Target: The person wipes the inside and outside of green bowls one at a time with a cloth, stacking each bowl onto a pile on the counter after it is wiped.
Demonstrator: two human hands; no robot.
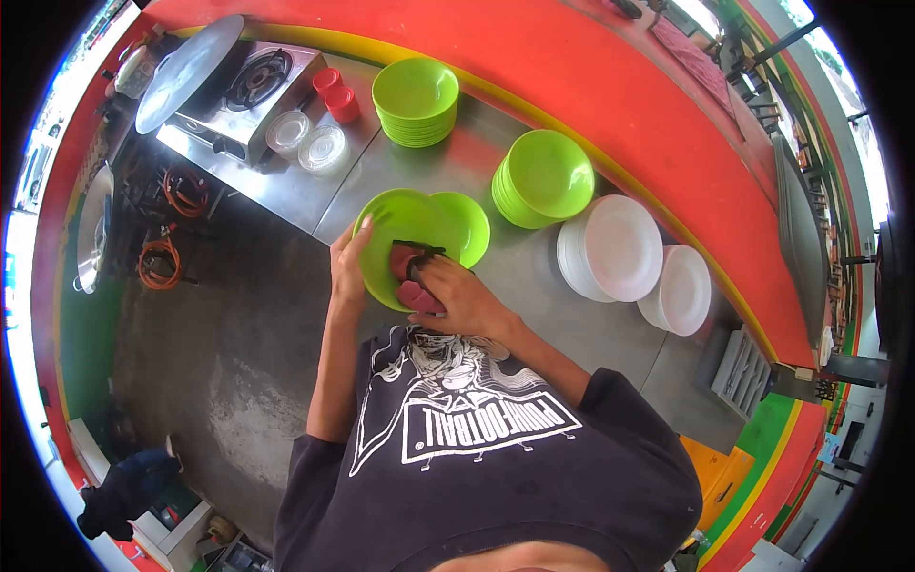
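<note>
My left hand (351, 255) grips the left rim of a green bowl (405, 214), which is tilted in front of my shirt. Inside the bowl, my right hand (457, 296) is closed on a dark red and black cloth (419, 294), pressed to the bowl's inner surface. Just behind it, another green bowl (472, 229) rests on the metal counter. Farther back stand a stack of green bowls (416, 95) and, to the right, a second green stack (548, 176).
White plates (621, 250) and white bowls (681, 291) are stacked on the counter's right. A gas stove (250, 91), red-lidded containers (339, 100) and clear lids (322, 150) are at the back left. A red wall (534, 57) borders the counter. Another person (129, 486) is at lower left.
</note>
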